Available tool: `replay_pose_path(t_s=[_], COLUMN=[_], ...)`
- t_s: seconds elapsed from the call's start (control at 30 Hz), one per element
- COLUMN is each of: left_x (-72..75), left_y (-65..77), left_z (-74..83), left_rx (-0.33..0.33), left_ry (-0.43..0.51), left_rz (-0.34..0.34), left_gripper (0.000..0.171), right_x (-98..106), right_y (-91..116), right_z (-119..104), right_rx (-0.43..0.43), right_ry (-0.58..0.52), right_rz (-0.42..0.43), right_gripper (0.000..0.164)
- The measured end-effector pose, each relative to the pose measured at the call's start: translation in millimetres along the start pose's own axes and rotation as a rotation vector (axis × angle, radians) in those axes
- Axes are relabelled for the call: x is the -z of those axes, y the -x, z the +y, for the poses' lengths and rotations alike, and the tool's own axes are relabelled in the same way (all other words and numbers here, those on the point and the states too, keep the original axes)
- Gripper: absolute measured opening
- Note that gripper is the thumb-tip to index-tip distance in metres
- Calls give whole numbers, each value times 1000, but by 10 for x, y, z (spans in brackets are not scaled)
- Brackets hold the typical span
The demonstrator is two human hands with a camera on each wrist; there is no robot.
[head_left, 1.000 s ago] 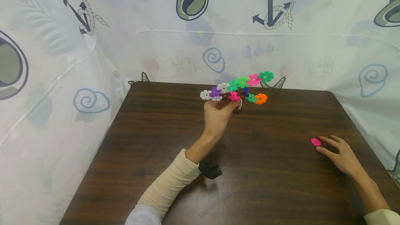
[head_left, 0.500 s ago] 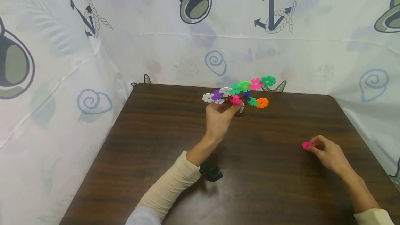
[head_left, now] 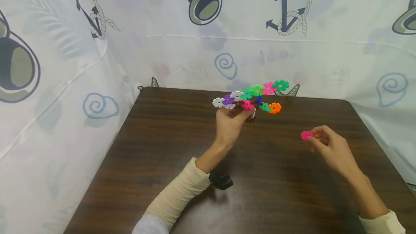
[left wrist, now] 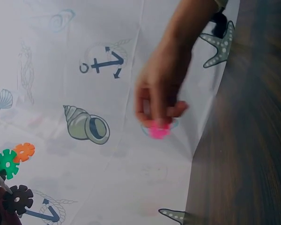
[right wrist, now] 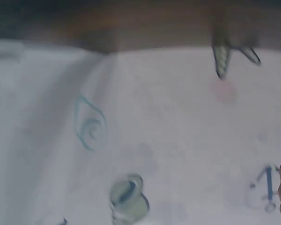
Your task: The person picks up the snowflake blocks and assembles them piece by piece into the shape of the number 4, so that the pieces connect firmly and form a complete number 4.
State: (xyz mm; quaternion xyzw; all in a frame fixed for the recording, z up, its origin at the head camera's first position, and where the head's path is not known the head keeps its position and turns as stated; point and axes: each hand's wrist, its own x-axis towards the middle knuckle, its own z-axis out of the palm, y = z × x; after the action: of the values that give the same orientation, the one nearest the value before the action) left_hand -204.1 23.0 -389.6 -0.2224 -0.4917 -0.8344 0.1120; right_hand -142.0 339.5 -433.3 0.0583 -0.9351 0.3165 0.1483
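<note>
My left hand (head_left: 229, 125) holds up a branching chain of joined snowflake discs (head_left: 256, 90) over the far half of the table. White, purple, teal, green, pink, blue and orange discs fan out above the fingers, and a brown one (left wrist: 18, 199) hangs lower in the left wrist view. To the right, my right hand (head_left: 333, 147) pinches a single pink snowflake disc (head_left: 306, 135) between thumb and fingertips, raised over the table and apart from the chain. The left wrist view also catches this pink disc (left wrist: 159, 130), pointing downward from the right hand's fingers.
The dark wooden table (head_left: 162, 136) spans the space beneath both hands. A white curtain (head_left: 175, 57) printed with anchors and shells hangs behind and to the left and right. A black strap piece (head_left: 221, 181) sticks out by the left sleeve.
The right hand has closed its fingers on the pink disc, picked it up from the table and carried it left and upward. The left hand and the chain stay almost still.
</note>
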Motion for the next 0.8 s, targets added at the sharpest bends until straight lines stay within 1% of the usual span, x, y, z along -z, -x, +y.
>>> replay_pose_path(t_s=[0.1,0.27,0.4,0.6,0.7,0.8], left_x=[-12,-21,-19,-24,-26,-30], left_y=[0,13,22,23,29,33], left_z=[9,26,32,28,25,22], left_rx=[-7,8,3,-24,-21,-11], left_ry=[6,11,0,6,-3,-13], left_rz=[-5,9,15,-10,-14,-16], left_gripper=[19,19,18,18,20,21], right_x=[60,168,216,218,198,176], right_y=[-41,-127,-216,-353,-408,-445], right_z=[-201,-509,-731,-1014,-1134,-1247], right_rx=[39,109,201,335,387,415], right_ry=[-41,-95,-119,-153,-176,-191], right_rz=[68,179,249,294,309,309], right_gripper=[22,21,21,26,28,29])
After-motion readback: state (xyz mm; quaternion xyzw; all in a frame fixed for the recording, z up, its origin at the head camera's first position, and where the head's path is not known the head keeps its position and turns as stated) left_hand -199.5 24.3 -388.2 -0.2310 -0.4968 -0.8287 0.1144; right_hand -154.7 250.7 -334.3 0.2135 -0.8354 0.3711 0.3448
